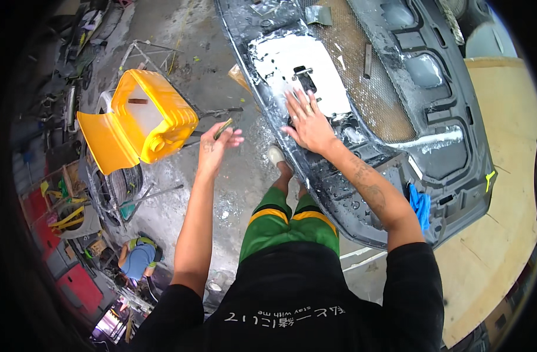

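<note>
See at the upper right of the frame a black panel (450, 158), broad, ribbed and moulded. Looks stiff and bulky, awkward more than truly heavy, perhaps slick where smeared. To carry, grip by the raised rim at two points well apart. Behind, along the right of the frame, note a wooden board (485, 258), bare and flat. At the upper centre-right, see a mesh (391, 105) set within the panel; likely thin enough to dent, so avoid as a handhold.

Find at the left of the frame a yellow jug (168, 138), cut open with a flap hanging out. Seems light and springy; best held by the firm uncut body. At the upper centre, see a white patch (274, 58) on the panel, beside the mesh. Looks smooth and easily marked; cannot tell whether wet or dry.

At the centre of the frame, find the right hand (308, 120) laid flat at the patch's lower edge, fingers spread, gripping nothing visible. Left of centre, between jug and panel, see the left hand (218, 142) pinching a small strip (224, 127). Appears thin, light and easily dropped; best held by the edges, between thumb and fingers.
</note>
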`<action>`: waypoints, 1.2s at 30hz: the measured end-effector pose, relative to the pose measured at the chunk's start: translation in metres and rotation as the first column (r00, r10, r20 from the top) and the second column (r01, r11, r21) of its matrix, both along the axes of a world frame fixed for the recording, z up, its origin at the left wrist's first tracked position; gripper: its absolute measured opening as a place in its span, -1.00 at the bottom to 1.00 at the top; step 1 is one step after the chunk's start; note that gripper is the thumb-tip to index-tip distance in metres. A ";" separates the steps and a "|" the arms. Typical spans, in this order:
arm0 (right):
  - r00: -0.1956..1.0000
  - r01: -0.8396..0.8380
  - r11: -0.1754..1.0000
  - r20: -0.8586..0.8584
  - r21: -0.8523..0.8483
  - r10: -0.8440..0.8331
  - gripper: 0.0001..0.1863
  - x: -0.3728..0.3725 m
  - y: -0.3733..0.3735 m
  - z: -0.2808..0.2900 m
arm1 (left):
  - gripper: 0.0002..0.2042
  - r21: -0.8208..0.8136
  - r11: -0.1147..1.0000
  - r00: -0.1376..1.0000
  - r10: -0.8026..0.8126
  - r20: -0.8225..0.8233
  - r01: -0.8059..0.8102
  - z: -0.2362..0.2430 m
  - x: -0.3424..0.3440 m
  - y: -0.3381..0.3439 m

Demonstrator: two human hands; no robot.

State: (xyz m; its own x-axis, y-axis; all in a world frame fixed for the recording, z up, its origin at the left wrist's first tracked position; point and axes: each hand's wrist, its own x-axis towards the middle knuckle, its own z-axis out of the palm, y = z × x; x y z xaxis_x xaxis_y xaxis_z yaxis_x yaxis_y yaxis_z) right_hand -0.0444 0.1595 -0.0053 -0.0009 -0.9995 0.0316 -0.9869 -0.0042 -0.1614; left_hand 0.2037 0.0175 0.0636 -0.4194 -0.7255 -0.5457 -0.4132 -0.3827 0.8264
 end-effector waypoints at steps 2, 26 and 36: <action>0.994 -0.084 0.993 -0.059 0.077 0.089 -0.27 0.003 0.021 0.000 | -0.65 0.025 1.000 1.000 0.007 0.025 -0.007 0.009 0.013 0.005; 0.818 0.512 0.841 0.199 0.175 -0.539 -0.11 0.117 -0.060 -0.014 | -0.79 0.028 0.930 0.927 -0.364 -0.088 0.367 -0.050 -0.027 -0.116; -0.394 0.797 0.456 0.913 0.397 -0.108 -0.69 0.112 -0.066 0.020 | -0.79 -0.199 0.802 0.718 -0.594 -0.362 0.563 -0.062 -0.073 -0.095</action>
